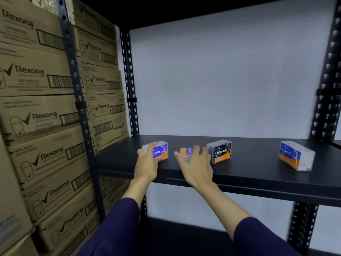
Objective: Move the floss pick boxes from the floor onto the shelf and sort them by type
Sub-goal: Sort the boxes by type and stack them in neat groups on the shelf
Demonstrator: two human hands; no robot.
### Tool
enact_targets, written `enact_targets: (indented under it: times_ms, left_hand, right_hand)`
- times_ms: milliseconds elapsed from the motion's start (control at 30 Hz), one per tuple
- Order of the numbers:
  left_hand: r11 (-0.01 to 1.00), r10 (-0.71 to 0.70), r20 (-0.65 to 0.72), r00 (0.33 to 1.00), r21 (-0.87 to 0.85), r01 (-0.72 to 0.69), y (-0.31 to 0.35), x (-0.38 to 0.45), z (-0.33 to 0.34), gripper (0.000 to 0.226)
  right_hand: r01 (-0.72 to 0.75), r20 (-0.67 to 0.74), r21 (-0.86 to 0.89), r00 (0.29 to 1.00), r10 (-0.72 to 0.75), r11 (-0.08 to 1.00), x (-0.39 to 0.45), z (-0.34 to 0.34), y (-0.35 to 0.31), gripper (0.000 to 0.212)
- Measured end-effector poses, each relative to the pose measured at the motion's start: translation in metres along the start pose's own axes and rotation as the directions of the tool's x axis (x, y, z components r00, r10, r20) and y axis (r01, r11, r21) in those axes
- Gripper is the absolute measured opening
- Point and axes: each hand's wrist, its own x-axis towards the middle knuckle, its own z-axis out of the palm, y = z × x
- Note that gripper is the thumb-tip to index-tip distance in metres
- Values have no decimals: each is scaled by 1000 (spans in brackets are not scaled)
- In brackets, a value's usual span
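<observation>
Black shelf (239, 174), four floss boxes in a row. Left hand (147, 163): grip closed around a Smooth box (160, 150) at the left end. Right hand (195, 167): grip wrapped on a second Smooth box (186, 152), just beside it. Charcoal box (220, 151) next right; Round box (295, 156) well apart, right end. Rexona cartons (40, 115) stacked at left.

There is one camera, worn on the person's head. It looks forward and a little down, straight into a dark shelf (258, 174) close in front. Both arms reach out from the bottom edge. Stacked cartons (36, 111) fill the left side.
</observation>
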Motion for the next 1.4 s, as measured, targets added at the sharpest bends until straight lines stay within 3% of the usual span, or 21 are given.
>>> enact_targets:
  times_ms: [67, 133, 200, 267, 400, 533, 633, 733, 867, 1100, 1200, 1267, 1400]
  left_hand:
    - [999, -8, -7, 1000, 33, 8, 1, 0, 3, 51]
    - [996, -13, 3, 1000, 85, 12, -1, 1, 4, 54]
    - [992, -15, 19, 1000, 122, 12, -3, 3, 3, 56]
    - [989, -18, 30, 999, 145, 14, -3, 4, 3, 56]
    - [988, -26, 40, 999, 152, 20, -4, 6, 3, 57]
    - [993, -25, 35, 999, 119, 20, -4, 6, 2, 53]
    - [993, -39, 35, 999, 109, 35, -4, 6, 3, 53]
    - [992, -52, 41, 998, 118, 46, -2, 6, 3, 54]
    - [992, -52, 54, 997, 117, 46, -2, 5, 2, 53]
    - [992, -47, 42, 998, 121, 41, -3, 6, 3, 52]
    - [993, -37, 40, 999, 115, 32, -5, 8, 3, 51]
    - [989, -47, 58, 997, 141, 38, -5, 11, 3, 52]
    - [974, -99, 112, 989, 216, 73, -7, 26, 1, 55]
  right_hand:
    - [-81, -26, -66, 997, 79, 995, 3, 11, -12, 74]
    - [-101, -42, -98, 994, 97, 990, 10, 21, -18, 64]
    - [-92, -11, 8, 996, 92, 996, 22, 27, -20, 56]
    - [-6, 35, 126, 999, 2, 992, 34, 28, -18, 54]
    - [255, 27, 14, 966, -256, 967, 50, 34, -12, 66]
    - [390, 78, 91, 914, -397, 916, 50, 39, -16, 59]
    - [348, 102, 215, 921, -375, 912, 44, 34, -17, 65]
    - [261, 68, 163, 959, -274, 952, 42, 31, -15, 69]
    - [118, 144, 206, 978, -150, 971, 52, 38, -11, 49]
    - [64, 306, 351, 935, -179, 934, 70, 36, -17, 50]
    - [48, 361, 332, 916, -174, 942, 70, 38, -22, 74]
    - [21, 404, 283, 904, -139, 959, 66, 33, -22, 78]
    - [152, 420, -129, 903, -85, 980, 53, 32, -10, 49]
